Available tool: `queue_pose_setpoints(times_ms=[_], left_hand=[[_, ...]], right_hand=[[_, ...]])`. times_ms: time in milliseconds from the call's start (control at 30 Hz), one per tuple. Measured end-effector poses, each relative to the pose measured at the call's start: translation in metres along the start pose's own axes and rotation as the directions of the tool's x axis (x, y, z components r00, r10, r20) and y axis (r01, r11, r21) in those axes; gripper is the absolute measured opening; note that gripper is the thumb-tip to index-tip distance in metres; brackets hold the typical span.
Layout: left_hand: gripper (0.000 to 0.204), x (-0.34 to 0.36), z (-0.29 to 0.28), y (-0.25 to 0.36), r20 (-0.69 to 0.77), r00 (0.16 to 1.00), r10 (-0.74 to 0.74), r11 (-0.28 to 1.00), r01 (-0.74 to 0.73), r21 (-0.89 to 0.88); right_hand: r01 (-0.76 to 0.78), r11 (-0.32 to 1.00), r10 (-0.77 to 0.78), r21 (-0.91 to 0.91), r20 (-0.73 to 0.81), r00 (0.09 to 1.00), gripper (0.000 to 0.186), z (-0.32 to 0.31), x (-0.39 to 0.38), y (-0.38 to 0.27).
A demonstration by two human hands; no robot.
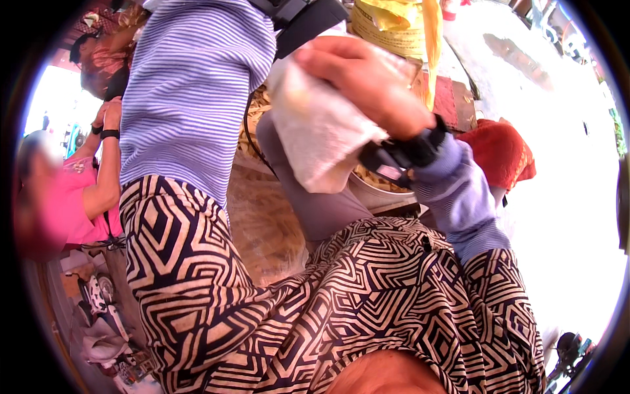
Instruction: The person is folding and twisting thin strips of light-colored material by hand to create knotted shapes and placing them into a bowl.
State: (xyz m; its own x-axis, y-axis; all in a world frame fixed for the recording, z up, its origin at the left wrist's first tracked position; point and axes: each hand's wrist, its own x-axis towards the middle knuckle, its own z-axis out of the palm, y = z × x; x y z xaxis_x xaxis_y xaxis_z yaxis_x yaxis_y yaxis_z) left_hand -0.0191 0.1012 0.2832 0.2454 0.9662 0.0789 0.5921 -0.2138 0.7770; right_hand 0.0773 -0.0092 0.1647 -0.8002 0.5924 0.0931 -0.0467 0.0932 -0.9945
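Observation:
My right hand (371, 85), blurred by motion, is raised in front of my lap with its fingers closed on a white cloth (321, 134). The cloth hangs down from the fingers over my grey-clad knee, with a faint yellowish patch near its top. A dark band is on the right wrist. My left arm, in a striped sleeve (190, 85), reaches up past the top edge, and its hand is out of sight. Beside that arm lies a clear plastic bag (266, 223) with pale yellow pieces in it. A round white container (387, 197) of similar pieces is partly hidden behind the right wrist.
A yellow sack (387, 29) stands at the top centre, and a black object (305, 26) is left of it. Reddish cloth (499, 154) lies beyond my right forearm. At the left sits a person in pink (92, 203); another person (108, 62) is farther off. Motorbikes (102, 295) stand lower left.

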Motion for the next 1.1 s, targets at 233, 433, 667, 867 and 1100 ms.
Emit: queue_pose_setpoints(times_ms=[233, 433, 667, 867, 1100], left_hand=[[0.028, -0.024, -0.017, 0.015, 0.060, 0.998, 0.030, 0.999, -0.031, 0.015], [0.026, -0.079, -0.012, -0.021, 0.061, 0.997, -0.053, 0.997, 0.056, -0.061], [0.027, -0.090, 0.015, -0.052, 0.035, 0.999, -0.016, 0.981, 0.023, -0.190], [0.033, -0.130, 0.125, -0.108, 0.057, 0.998, 0.004, 0.983, 0.007, -0.181], [0.026, -0.169, 0.198, -0.107, 0.320, 0.942, -0.106, 0.855, 0.251, -0.455]], right_hand=[[-0.002, 0.997, 0.021, -0.083, 0.233, 0.972, 0.031, 0.068, 0.097, 0.068], [0.444, 0.521, -0.372, -0.729, 0.274, 0.887, 0.041, 0.083, 0.066, 0.138], [0.688, 0.722, -0.541, -0.073, 0.559, 0.628, 0.023, 0.069, -0.021, 0.115], [0.481, 0.478, -0.651, -0.735, 0.071, 0.756, 0.028, -0.054, -0.094, -0.002], [-0.139, 0.928, 0.069, -0.345, -0.207, 0.976, 0.025, -0.092, -0.118, 0.110]])
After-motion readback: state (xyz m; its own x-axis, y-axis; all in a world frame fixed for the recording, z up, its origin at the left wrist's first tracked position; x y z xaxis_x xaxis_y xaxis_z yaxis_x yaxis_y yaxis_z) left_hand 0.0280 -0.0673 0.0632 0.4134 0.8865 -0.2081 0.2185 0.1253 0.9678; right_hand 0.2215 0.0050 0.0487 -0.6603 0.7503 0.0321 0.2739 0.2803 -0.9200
